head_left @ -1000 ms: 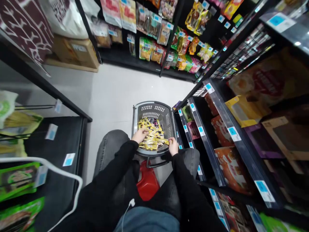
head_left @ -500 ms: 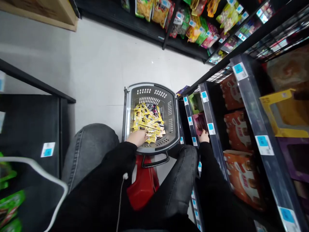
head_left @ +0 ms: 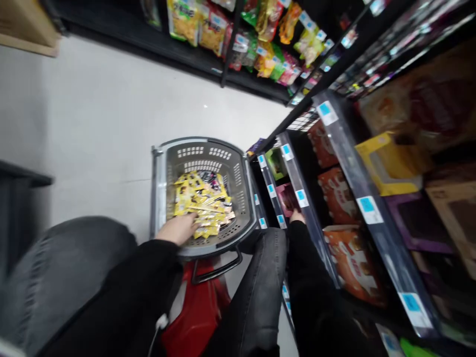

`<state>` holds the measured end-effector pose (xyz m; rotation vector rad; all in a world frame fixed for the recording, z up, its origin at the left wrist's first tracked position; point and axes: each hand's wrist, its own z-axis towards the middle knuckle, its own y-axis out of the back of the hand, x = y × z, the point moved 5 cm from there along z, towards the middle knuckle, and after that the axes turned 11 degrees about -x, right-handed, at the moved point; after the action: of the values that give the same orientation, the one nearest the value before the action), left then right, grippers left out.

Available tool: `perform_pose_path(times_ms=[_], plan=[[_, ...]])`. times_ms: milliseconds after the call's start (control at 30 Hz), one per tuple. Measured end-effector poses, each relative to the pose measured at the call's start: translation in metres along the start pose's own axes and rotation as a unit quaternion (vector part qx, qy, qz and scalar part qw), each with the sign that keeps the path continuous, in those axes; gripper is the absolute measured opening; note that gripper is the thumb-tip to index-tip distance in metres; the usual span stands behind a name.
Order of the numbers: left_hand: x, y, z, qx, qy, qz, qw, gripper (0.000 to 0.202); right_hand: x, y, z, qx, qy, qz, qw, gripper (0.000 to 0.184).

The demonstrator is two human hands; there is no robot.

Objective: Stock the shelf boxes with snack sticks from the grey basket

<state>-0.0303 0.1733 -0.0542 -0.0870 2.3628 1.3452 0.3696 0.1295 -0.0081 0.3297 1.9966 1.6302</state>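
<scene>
Left hand [head_left: 177, 229]: over the near left rim of the basket, fingers loosely bent and reaching inward, fingertips at the sachets; whether it has hold of any cannot be told.
Right hand [head_left: 296, 216]: at a lower shelf on the right, at the near end of a pink box; the fingers are largely hidden, so neither their spread nor any hold on the box can be told.
Yellow sachets [head_left: 203, 201]: a loose, overlapping pile on the basket floor, with a few dark and pink packets [head_left: 211, 179] at its far side.
Shopping basket [head_left: 238, 181]: grey, perforated, upright in front of the person, between the 2 knees; its black handle [head_left: 219, 271] hangs out over the near rim.
Red plastic object [head_left: 195, 317]: below the near rim, between the legs, partly covered by the left sleeve [head_left: 122, 292].
Pink box [head_left: 286, 198]: on the lower shelf, just nearer than a green box [head_left: 275, 163].
Right-hand shelving: strips of blue-and-white price labels [head_left: 301, 198]; orange packages [head_left: 351, 263] behind them; higher, a yellow windowed box [head_left: 385, 161] beside a purple box [head_left: 414, 220].
Far shelving: hanging snack bags [head_left: 212, 30] beyond the pale floor [head_left: 100, 124].
</scene>
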Motion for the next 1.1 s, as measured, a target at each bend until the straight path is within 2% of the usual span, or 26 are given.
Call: perform_pose_path(times_ms=[67, 100, 133, 200, 233, 300, 333, 400, 433, 500, 567, 600, 767, 867, 1000, 1100], plan=[[0.000, -0.002, 0.006, 0.021, -0.008, 0.010, 1.000, 0.045, 0.003, 0.023, -0.010, -0.007, 0.003, 0.000, 1.000, 0.025], [-0.001, -0.002, 0.009, 0.023, -0.019, 0.012, 0.999, 0.046, 0.004, 0.041, -0.014, -0.023, 0.028, 0.004, 0.999, 0.021], [-0.003, -0.002, 0.012, 0.023, -0.031, 0.013, 0.999, 0.046, 0.006, 0.067, -0.017, -0.059, 0.077, 0.006, 0.995, 0.022], [-0.009, -0.001, 0.016, 0.019, -0.055, 0.014, 0.998, 0.047, -0.001, 0.133, -0.019, -0.180, 0.138, -0.004, 0.974, 0.028], [-0.012, 0.000, 0.018, 0.017, -0.060, 0.015, 0.998, 0.048, -0.011, 0.170, -0.017, -0.248, 0.138, -0.017, 0.959, 0.030], [-0.017, 0.001, 0.018, 0.013, -0.067, 0.018, 0.998, 0.048, -0.040, 0.238, -0.005, -0.348, 0.092, -0.057, 0.931, 0.031], [-0.018, 0.002, 0.018, 0.012, -0.067, 0.022, 0.997, 0.048, -0.055, 0.265, 0.004, -0.370, 0.068, -0.083, 0.923, 0.032], [-0.019, 0.003, 0.017, 0.013, -0.068, 0.026, 0.997, 0.046, -0.083, 0.303, 0.025, -0.365, 0.014, -0.135, 0.921, 0.033], [-0.018, 0.004, 0.017, 0.011, -0.070, 0.025, 0.997, 0.045, -0.094, 0.313, 0.035, -0.336, -0.009, -0.156, 0.929, 0.032], [-0.015, 0.004, 0.017, 0.002, -0.069, 0.017, 0.997, 0.043, -0.108, 0.320, 0.050, -0.251, -0.030, -0.179, 0.951, 0.030], [-0.012, 0.006, 0.017, -0.015, -0.068, 0.013, 0.998, 0.042, -0.109, 0.318, 0.055, -0.185, -0.019, -0.183, 0.965, 0.027], [-0.010, 0.007, 0.017, -0.022, -0.068, 0.015, 0.997, 0.041, -0.107, 0.317, 0.055, -0.171, -0.008, -0.182, 0.968, 0.027], [-0.013, 0.014, 0.006, -0.016, -0.085, 0.034, 0.996, 0.041, -0.085, 0.323, 0.040, -0.197, 0.014, -0.190, 0.962, 0.033], [-0.017, 0.021, -0.003, -0.011, -0.088, 0.037, 0.995, 0.042, -0.073, 0.335, 0.028, -0.225, 0.035, -0.204, 0.952, 0.033], [-0.016, 0.023, -0.005, -0.022, -0.074, 0.029, 0.997, 0.039, -0.063, 0.358, 0.003, -0.296, 0.079, -0.245, 0.920, 0.029], [-0.013, 0.020, -0.002, -0.020, -0.064, 0.037, 0.997, 0.037, -0.065, 0.376, -0.024, -0.347, 0.096, -0.257, 0.897, 0.026]])
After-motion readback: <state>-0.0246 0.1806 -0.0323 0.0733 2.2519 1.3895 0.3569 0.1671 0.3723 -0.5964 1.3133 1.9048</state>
